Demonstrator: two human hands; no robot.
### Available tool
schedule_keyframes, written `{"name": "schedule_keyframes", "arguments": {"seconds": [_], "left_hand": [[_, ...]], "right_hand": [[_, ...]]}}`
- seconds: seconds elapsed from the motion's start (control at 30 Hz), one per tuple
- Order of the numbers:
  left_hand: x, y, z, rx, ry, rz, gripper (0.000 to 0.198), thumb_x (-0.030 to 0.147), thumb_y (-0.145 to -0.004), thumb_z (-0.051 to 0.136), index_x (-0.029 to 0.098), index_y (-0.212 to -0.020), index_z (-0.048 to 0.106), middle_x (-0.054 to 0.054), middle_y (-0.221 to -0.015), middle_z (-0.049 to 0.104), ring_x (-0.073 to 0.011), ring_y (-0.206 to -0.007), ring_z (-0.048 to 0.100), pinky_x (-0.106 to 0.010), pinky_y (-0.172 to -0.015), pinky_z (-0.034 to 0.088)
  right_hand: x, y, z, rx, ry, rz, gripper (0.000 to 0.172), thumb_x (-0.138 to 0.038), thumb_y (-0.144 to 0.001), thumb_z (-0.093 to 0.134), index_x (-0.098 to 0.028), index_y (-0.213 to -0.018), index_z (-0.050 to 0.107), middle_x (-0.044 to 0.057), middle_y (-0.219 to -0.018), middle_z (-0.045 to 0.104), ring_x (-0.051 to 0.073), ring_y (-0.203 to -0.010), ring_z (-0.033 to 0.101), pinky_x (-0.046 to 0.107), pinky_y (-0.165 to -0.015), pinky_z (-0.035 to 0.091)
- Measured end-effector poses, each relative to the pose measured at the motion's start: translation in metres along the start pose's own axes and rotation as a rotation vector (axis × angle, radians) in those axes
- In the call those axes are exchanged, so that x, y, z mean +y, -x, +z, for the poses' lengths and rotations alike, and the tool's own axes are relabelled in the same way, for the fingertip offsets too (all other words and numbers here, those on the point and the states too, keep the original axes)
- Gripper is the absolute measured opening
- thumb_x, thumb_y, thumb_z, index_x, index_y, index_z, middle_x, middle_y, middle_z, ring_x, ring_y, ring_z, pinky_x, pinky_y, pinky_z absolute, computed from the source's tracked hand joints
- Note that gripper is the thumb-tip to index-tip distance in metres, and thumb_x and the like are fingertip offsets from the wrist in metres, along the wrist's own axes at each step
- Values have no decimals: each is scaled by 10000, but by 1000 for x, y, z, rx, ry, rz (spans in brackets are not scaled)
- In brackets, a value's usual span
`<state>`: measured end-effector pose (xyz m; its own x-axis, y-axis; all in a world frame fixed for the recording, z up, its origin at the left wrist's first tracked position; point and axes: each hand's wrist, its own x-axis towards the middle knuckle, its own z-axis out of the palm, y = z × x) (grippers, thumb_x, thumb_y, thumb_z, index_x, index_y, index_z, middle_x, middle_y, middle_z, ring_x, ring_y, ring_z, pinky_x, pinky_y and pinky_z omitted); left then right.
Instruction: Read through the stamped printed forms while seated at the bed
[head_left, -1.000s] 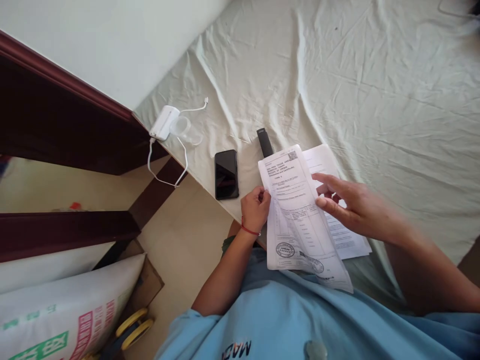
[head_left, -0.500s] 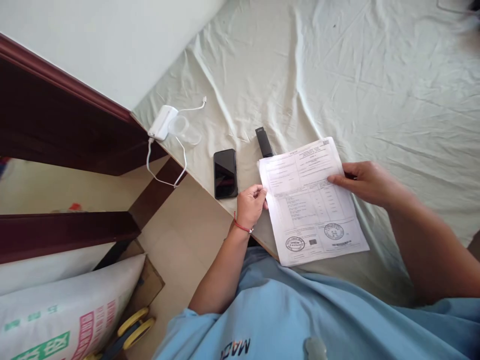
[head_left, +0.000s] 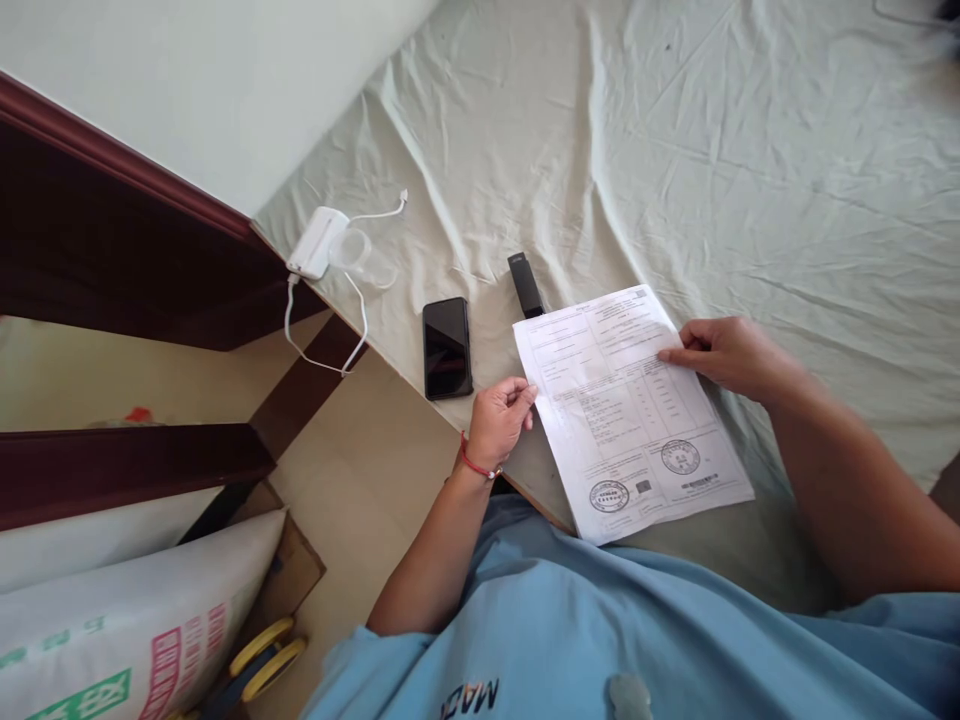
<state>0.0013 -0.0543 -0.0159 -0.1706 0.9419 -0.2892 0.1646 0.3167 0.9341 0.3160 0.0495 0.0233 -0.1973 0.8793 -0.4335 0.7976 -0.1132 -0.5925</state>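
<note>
A printed paper form [head_left: 622,400] with two round stamps near its lower edge lies tilted in front of me; it may be more than one sheet. My left hand [head_left: 504,420], with a red string bracelet at the wrist, pinches the form's left edge between thumb and fingertips. At the upper right edge, my right hand [head_left: 724,355] has its thumb on top and its fingers curled under the paper. A dark, narrow black object [head_left: 526,285] sits just beyond the form's top left corner, partly covered by it. Left of that lies a black smartphone [head_left: 447,347].
A wrinkled pale sheet [head_left: 675,170] covers the surface. At its left corner are a white charger [head_left: 318,242] with a cable and a clear plastic cup [head_left: 360,255]. Dark wooden framing [head_left: 135,230] stands left, with a printed white sack [head_left: 142,620] below.
The form has swung slightly, its lower end shifting right and toward me and its top edge lower. Both hands keep hold of its edges.
</note>
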Motion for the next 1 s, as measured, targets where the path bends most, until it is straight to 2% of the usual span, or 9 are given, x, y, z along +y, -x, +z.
{"name": "schedule_keyframes", "arguments": {"seconds": [0.1,0.2,0.27,0.33,0.43,0.57,0.73,0.9,1.0], "left_hand": [[1,1,1,1,12,-34,344,515,-788,777,179,-745,713,30,-521,590,-76,-419,481,-219,-466,360],[1,0,2,12,3,-50,331,499,-785,772,176,-745,711,27,-526,593,-76,-421,485,-220,-465,356],[1,0,3,13,2,-37,330,497,-791,771,175,-751,716,22,-549,609,-73,-430,484,-221,-468,357],[2,1,4,17,18,-19,336,504,-795,780,174,-762,725,21,-573,618,-69,-442,477,-223,-472,360],[3,6,6,29,83,-22,365,527,-776,812,170,-779,733,30,-580,603,-62,-448,451,-224,-467,352],[3,11,8,13,154,-37,397,546,-761,843,164,-810,748,43,-562,570,-59,-453,437,-223,-472,349],[-2,13,9,7,169,-19,410,548,-783,847,159,-896,788,39,-588,596,-59,-456,449,-225,-475,356],[-4,14,8,-6,143,-7,441,588,-787,842,163,-891,788,35,-585,599,-66,-460,453,-233,-481,364],[-4,13,6,-37,110,-5,473,619,-793,831,162,-904,783,34,-566,590,-77,-463,463,-241,-495,373]], "right_hand": [[2,-2,3,26,52,19,362,-526,-859,751,-240,-712,586,16,-704,623,196,-682,555,378,-644,393],[-2,-1,9,211,154,-35,230,-427,-863,737,-242,-995,699,79,-910,735,292,-852,649,434,-712,471],[-10,1,15,379,199,-178,343,-402,-912,682,-236,-1212,705,139,-1089,756,369,-1020,656,514,-792,519],[-25,3,20,464,210,-382,359,-383,-996,587,-230,-1296,710,172,-1196,748,406,-1148,627,586,-900,532],[-52,0,29,422,226,-642,373,-308,-1071,470,-249,-1328,735,154,-1290,744,391,-1264,594,608,-1039,500],[-80,-15,39,305,314,-785,437,-281,-1118,388,-235,-1423,697,136,-1453,703,359,-1443,502,578,-1156,413],[-88,-34,45,212,382,-832,426,-293,-1131,390,-192,-1275,779,147,-1264,787,358,-1474,488,591,-1238,292],[-86,-45,45,172,313,-805,393,-305,-1109,442,-179,-1264,781,161,-1252,793,377,-1466,492,605,-1221,293],[-86,-51,43,115,245,-795,375,-298,-1099,449,-164,-1136,797,158,-1142,799,362,-1393,544,552,-1166,347]]}}
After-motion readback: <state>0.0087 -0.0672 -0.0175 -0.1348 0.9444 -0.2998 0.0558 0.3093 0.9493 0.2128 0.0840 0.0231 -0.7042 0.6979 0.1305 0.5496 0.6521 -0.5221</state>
